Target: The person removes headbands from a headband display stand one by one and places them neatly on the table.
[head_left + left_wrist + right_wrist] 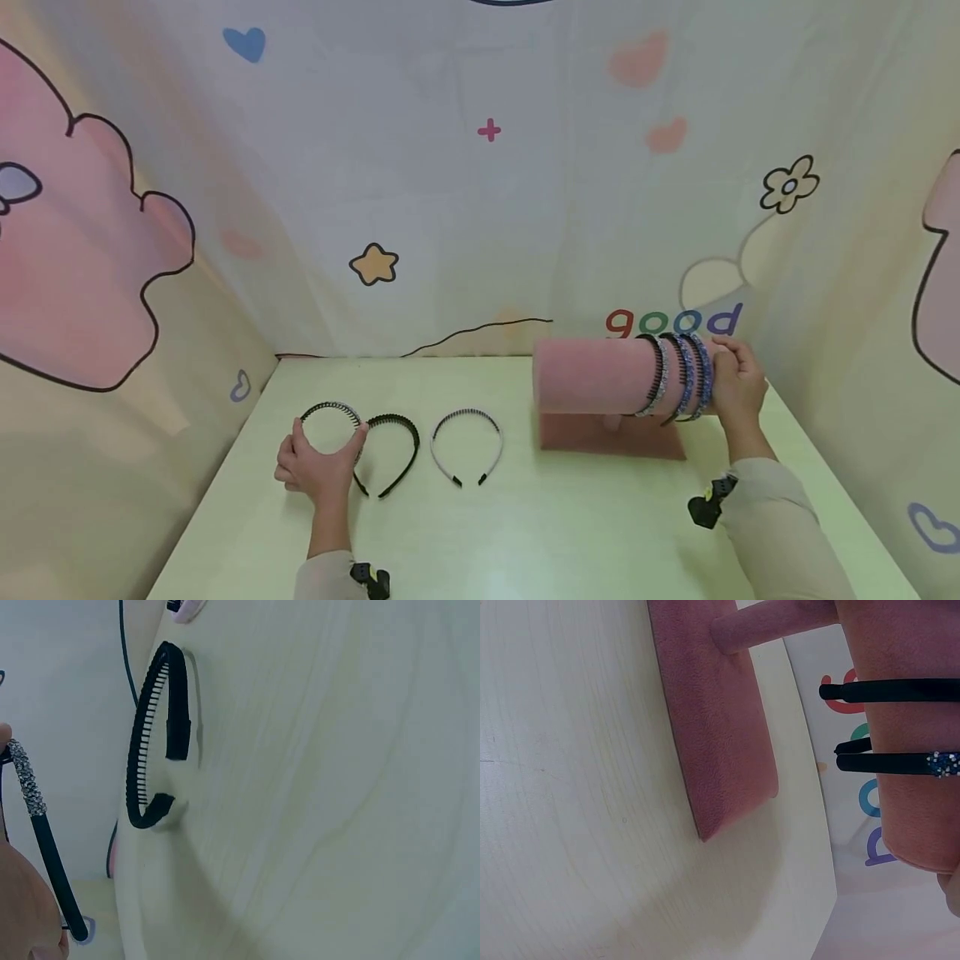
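Observation:
My left hand (318, 467) holds a black headband (330, 406) with a silver glitter section, its thumb and fingers on the two sides. The left wrist view shows this glittery headband (51, 855) lifted off the table, with part of the hand (26, 907) beside it. Just right of it lies a plain black toothed headband (415, 437). My right hand (738, 383) grips the right end of a pink plush headband stand (588, 375). Around the roll, near that hand, sit a silver glitter headband (660, 379) and two blue glitter ones (703, 375).
A pale lilac headband (501, 446) lies mid-table, ends toward me. Under the roll, the stand's flat pink base (607, 437) rests on the light wood-grain table (525, 533). Printed curtains (450, 183) rise behind and at both sides.

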The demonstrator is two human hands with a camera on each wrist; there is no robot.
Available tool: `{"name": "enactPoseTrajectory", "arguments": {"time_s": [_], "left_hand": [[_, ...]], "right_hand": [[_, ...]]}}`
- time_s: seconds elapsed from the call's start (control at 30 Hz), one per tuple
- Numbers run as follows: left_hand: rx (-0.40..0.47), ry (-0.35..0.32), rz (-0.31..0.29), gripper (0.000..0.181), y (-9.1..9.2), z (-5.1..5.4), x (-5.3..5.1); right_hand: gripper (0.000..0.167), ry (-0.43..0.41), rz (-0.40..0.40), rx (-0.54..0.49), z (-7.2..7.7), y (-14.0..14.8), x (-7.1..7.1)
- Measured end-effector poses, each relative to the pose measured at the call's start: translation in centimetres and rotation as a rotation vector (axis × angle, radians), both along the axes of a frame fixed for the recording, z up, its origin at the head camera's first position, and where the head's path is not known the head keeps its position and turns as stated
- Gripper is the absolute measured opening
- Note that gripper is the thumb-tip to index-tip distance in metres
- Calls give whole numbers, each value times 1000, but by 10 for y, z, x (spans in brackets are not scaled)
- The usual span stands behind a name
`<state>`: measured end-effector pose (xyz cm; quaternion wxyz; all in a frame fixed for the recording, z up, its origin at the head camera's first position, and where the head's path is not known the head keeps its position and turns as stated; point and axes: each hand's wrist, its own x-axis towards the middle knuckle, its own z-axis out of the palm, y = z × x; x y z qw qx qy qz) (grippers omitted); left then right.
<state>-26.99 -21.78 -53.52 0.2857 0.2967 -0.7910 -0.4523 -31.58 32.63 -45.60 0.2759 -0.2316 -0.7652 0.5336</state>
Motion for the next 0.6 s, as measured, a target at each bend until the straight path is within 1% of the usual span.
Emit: {"name": "enactPoseTrajectory", "arguments": {"time_s": [0.13, 0.23, 0.33, 0.6], "left_hand": [[-10, -31, 2, 112, -7, -4, 1], [-16, -61, 3, 113, -12, -6, 2], [-9, -71, 4, 115, -15, -6, 1], [6, -91, 26, 115, -20, -5, -7]], "right_hand": [[36, -12, 8, -10, -1, 0, 2], [37, -21, 4, 3, -3, 0, 3], [37, -16, -7, 26, -5, 0, 3], [34, 18, -10, 44, -4, 3, 1]]}}
